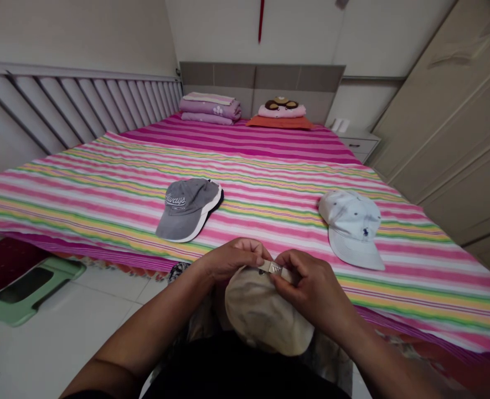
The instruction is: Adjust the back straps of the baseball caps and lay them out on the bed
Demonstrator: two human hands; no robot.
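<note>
A beige cap (pixel 261 316) rests in front of me, close to my body, its crown facing up. My left hand (pixel 232 259) and my right hand (pixel 311 288) are both closed on its back edge, pinching the metal buckle (pixel 271 267) of the strap between their fingertips. On the striped bed (pixel 269 166) beyond lie a grey cap (pixel 186 208) with white lettering, to the left, and a white cap (pixel 352 227), to the right. Neither hand touches those two.
Folded pink blankets (pixel 210 108) and a pillow stack (pixel 281 113) sit at the headboard. A white nightstand (pixel 359 141) and wardrobe doors (pixel 456 122) stand on the right. A green plastic stool (pixel 29 288) is on the tiled floor at left, by a radiator-like rail (pixel 82 105).
</note>
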